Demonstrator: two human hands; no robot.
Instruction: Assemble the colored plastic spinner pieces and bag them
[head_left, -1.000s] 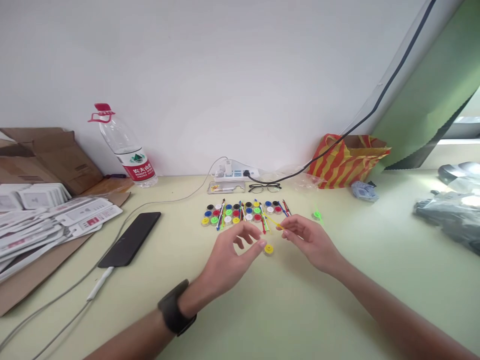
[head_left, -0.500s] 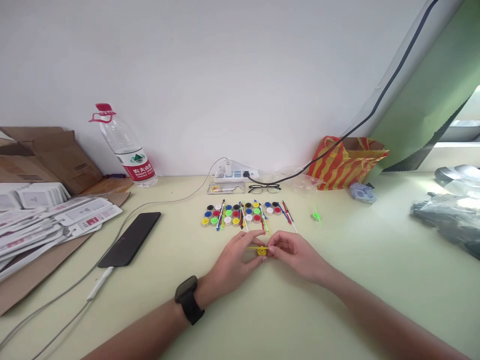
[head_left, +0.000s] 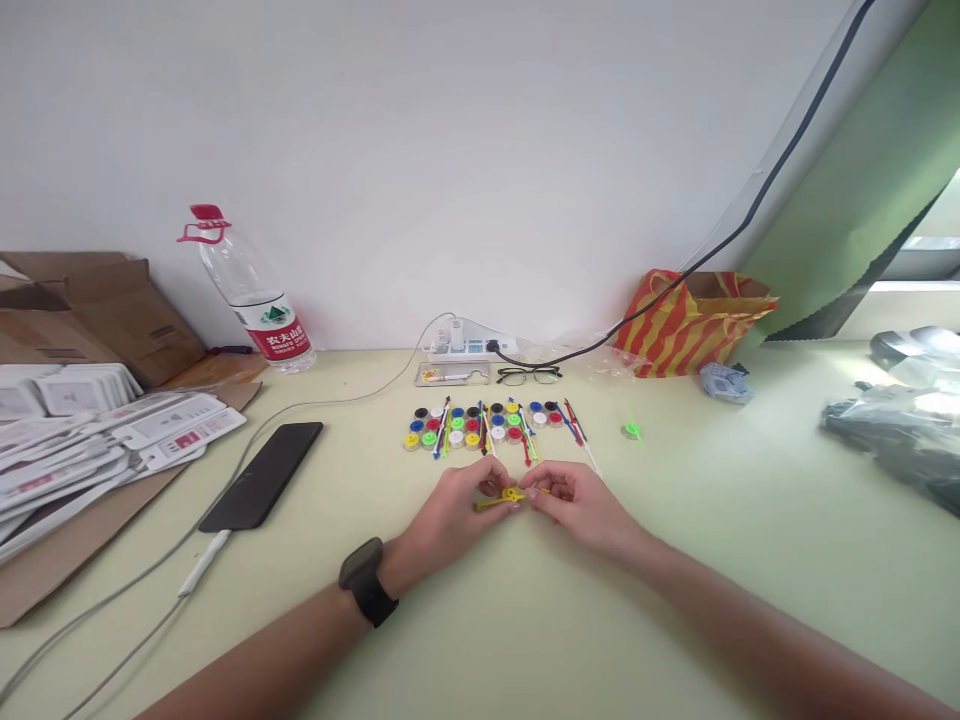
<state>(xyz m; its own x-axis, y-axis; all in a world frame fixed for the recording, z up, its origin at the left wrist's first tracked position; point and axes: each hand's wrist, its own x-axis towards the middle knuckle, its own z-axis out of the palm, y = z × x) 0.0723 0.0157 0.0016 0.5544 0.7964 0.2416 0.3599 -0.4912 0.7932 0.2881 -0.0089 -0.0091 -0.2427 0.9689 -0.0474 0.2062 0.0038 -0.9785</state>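
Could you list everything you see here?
Disc: one, yellow, front centre
Arrow: one, yellow, across disc
Other discs: many, multicoloured, centre
Other arrows: several, multicoloured, among discs
Spinner: one, green, right
Eyeglasses: one, black, behind discs
Case: one, clear, beside eyeglasses
Power strip: one, white, rear
Water bottle: one, clear, left
Smartphone: one, black, left
Cardboard box: one, brown, left
Tags: many, white, left
Bag: one, red-yellow, right
Packet: one, bluish, right
Plastic packaging: some, greyish, right
Curtain: one, green, right
Cables: several, grey, black, left, right
Wall: one, white, rear
Table: one, green, underneath
Smartwatch: one, black, left wrist
Left hand: one, at disc
Right hand: one, at arrow
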